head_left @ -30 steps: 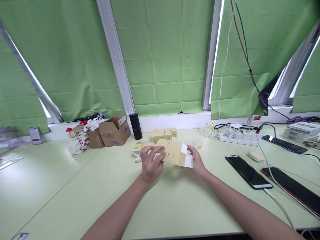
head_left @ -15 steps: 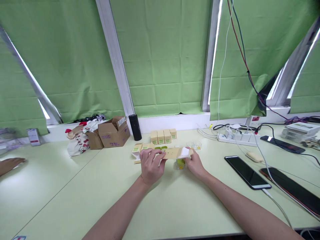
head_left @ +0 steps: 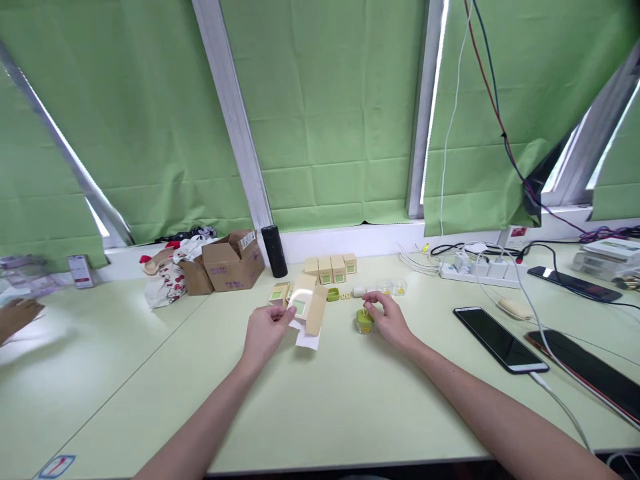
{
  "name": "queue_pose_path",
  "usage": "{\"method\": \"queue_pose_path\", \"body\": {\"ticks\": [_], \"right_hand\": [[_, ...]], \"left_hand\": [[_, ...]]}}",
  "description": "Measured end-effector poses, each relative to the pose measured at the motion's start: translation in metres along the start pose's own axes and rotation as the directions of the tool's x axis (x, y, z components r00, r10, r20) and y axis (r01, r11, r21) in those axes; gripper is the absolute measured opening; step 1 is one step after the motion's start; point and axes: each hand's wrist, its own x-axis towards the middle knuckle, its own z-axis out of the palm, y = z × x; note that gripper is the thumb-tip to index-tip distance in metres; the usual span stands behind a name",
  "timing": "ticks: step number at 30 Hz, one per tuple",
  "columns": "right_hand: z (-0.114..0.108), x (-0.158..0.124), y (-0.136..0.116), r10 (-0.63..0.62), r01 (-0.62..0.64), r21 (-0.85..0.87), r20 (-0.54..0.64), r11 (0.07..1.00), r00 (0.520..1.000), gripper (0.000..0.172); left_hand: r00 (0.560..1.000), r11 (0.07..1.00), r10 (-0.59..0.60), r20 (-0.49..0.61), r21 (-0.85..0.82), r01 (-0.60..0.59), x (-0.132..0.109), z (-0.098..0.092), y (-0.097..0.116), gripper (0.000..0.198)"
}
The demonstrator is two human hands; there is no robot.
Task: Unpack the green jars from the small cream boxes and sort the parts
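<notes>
Pinched between the thumb and fingers of my left hand is an unfolded small carton, tan with a green-and-white panel and loose white flaps. To its right, my right hand has its fingertips closed at the top of a small clear jar with a green lid, which rests on the table. Behind the hands lie another green piece, a small white cylinder and clear round cups. Another small carton is partly hidden behind the held one.
Several closed small cartons stand in a row near the wall. A black cylinder and a brown cardboard box are at back left. Phones and a power strip with cables lie right. Another person's hand is far left.
My right hand has let go of the carton and moved to the green-lidded jar. The carton has shifted left in my left hand and now hangs tilted. The other person's hand has risen slightly.
</notes>
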Motion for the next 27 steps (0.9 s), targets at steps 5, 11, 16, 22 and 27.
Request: {"method": "queue_pose_path", "body": {"ticks": [5, 11, 16, 22, 27], "right_hand": [[0.002, -0.001, 0.001, 0.007, -0.007, 0.024, 0.010, 1.000, 1.000, 0.026], [0.004, -0.003, 0.002, 0.013, -0.014, 0.032, 0.019, 0.999, 1.000, 0.024], [0.004, -0.003, 0.002, 0.022, -0.023, 0.022, 0.024, 1.000, 0.999, 0.024], [0.003, -0.003, 0.003, 0.020, -0.021, 0.049, 0.021, 0.999, 1.000, 0.024], [0.004, -0.003, 0.004, 0.031, -0.032, 0.059, 0.014, 0.998, 0.999, 0.022]], "left_hand": [[0.995, 0.985, -0.097, 0.013, 0.143, 0.094, -0.020, -0.014, -0.030, 0.047], [0.988, 0.933, -0.137, 0.073, 0.344, 0.104, -0.028, -0.018, -0.045, 0.052], [0.995, 0.873, -0.043, 0.091, 0.488, -0.007, -0.030, -0.017, -0.041, 0.053], [0.995, 0.810, 0.018, 0.103, 0.582, -0.075, -0.027, -0.013, -0.043, 0.053], [0.989, 0.739, 0.095, 0.113, 0.657, -0.146, -0.027, -0.013, -0.043, 0.056]]}}
